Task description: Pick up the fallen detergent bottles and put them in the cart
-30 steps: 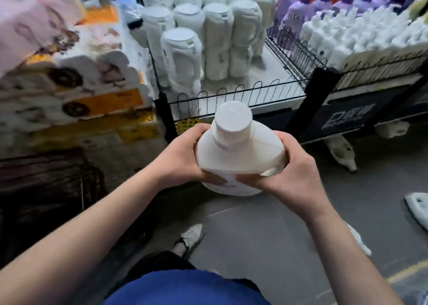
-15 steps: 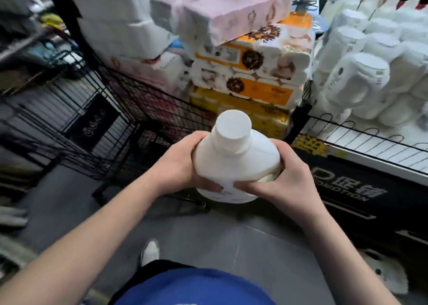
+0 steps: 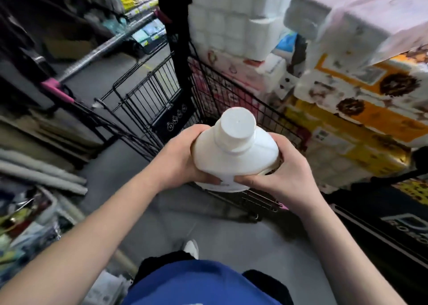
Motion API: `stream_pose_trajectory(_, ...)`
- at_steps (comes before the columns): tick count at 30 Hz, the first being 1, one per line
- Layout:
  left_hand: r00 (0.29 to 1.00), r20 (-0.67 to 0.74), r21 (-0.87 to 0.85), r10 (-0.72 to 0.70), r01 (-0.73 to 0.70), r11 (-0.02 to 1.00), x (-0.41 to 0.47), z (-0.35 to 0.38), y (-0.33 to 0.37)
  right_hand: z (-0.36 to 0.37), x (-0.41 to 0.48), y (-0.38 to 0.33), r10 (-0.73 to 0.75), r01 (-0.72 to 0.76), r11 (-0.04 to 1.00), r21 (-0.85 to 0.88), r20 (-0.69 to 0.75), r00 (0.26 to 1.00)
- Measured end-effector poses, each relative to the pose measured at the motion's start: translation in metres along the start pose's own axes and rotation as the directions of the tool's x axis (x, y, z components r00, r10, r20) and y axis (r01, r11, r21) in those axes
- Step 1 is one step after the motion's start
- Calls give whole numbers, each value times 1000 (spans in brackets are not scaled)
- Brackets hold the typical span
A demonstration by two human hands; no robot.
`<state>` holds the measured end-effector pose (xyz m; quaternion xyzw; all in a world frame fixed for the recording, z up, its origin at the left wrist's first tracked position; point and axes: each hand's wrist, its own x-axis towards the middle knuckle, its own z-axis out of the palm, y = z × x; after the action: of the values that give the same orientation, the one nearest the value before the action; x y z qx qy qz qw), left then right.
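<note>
White, capped detergent bottle (image 3: 234, 154), upright, gripped by both hands.

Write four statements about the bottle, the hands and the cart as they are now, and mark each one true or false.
1. The left hand and the right hand both hold the white detergent bottle. True.
2. The bottle has no cap. False: a white cap is on it.
3. Packs of toilet paper are stacked beside the black wire shopping cart. True.
4. The bottle lies on the floor. False: the hands hold it up, near the cart.
</note>
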<state>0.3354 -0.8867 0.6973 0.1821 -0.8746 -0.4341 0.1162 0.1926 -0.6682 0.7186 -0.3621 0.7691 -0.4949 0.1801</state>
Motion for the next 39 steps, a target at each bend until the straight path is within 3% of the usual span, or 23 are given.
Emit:
stream_pose_trajectory(10, 988, -114, -211, -104, 78, 974, 41, -58, -76, 64, 123, -16, -15, 28, 998, -61, 197, 980)
stream_pose_trajectory(15, 941, -206, -138, -268, 243, 960, 69, -69, -83, 75, 195, -5, -31, 55, 996, -70, 310, 950)
stream_pose_trajectory(22, 823, -349, -167, -448, 416, 894, 100, -47, -113, 94, 288, 13, -41, 207, 949, -236, 562, 826)
stream_pose_trajectory(27, 743, -369, -205, -558, 520, 829, 108, -23, -140, 129, 332, 35, -12, 358, 877, -320, 730, 683)
stream_pose_trajectory(33, 598, -357, -187, -718, 707, 682, 118, 10, -178, 182, 356, 79, 21, 486, 812, -324, 847, 531)
stream_pose_trajectory(39, 522, -281, -124, -805, 813, 570, 135, 19, -205, 206, 364, 111, 57, 401, 865, -301, 854, 517)
